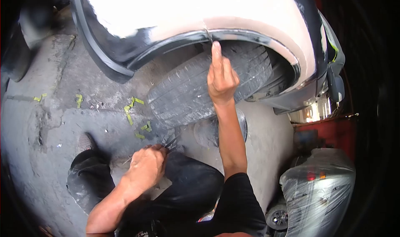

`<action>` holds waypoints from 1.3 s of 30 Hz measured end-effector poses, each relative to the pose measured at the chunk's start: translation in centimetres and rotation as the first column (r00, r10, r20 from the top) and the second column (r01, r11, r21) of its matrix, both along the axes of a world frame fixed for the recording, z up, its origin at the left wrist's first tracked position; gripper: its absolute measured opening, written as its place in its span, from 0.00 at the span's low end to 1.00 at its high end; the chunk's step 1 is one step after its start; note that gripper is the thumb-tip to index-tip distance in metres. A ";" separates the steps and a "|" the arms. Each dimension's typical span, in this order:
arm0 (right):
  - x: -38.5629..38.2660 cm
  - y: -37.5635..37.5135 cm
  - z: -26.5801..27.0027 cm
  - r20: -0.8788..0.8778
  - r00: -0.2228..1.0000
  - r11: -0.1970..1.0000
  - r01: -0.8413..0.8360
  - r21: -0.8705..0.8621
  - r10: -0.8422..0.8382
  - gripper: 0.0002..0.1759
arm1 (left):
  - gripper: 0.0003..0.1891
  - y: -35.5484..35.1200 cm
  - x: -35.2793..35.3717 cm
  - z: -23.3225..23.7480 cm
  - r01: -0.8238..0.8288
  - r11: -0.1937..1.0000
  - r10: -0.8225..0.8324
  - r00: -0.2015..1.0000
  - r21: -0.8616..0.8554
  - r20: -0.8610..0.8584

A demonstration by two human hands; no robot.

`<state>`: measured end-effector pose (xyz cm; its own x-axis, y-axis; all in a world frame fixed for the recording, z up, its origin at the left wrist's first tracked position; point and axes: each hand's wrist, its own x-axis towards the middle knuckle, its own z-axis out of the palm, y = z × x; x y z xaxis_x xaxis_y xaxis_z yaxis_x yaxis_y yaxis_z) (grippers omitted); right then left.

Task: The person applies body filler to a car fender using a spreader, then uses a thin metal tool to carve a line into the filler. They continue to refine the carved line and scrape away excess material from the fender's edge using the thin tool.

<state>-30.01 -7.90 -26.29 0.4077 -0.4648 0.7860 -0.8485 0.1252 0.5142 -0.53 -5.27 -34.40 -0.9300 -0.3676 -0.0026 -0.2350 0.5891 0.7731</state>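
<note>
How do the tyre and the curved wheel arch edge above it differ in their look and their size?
The tyre is broad, while the wheel arch edge is a narrow strip. The tyre has a grooved tread; the wheel arch edge looks smoother. The tyre is mostly a dusty grey, whereas the wheel arch edge is patchy, black with whitish areas. Both are curved.

The car body panel point(246, 16) is white and pale pinkish-beige, with dark patches toward its left side. Along its lower edge runs a wheel arch lip point(175, 42), black with scuffed grey stretches, curving down at both ends. A thin dark line crosses the lip near its top; it may be a seam or something slender. A slim dark tool point(171, 142) juts obliquely from the left hand point(146, 165), its type unclear.
</note>
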 end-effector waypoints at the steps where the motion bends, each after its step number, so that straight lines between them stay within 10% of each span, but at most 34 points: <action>1: 0.3 0.2 -0.1 0.045 0.997 0.998 0.053 0.036 -0.054 0.30 | 0.06 -0.1 -0.1 0.0 -0.022 1.000 0.022 1.000 -0.011 -0.007; 39: 1.3 -1.1 0.2 0.076 0.997 1.000 0.006 0.009 -0.007 0.29 | 0.07 0.4 -0.8 0.0 0.029 0.999 -0.029 0.999 0.032 0.018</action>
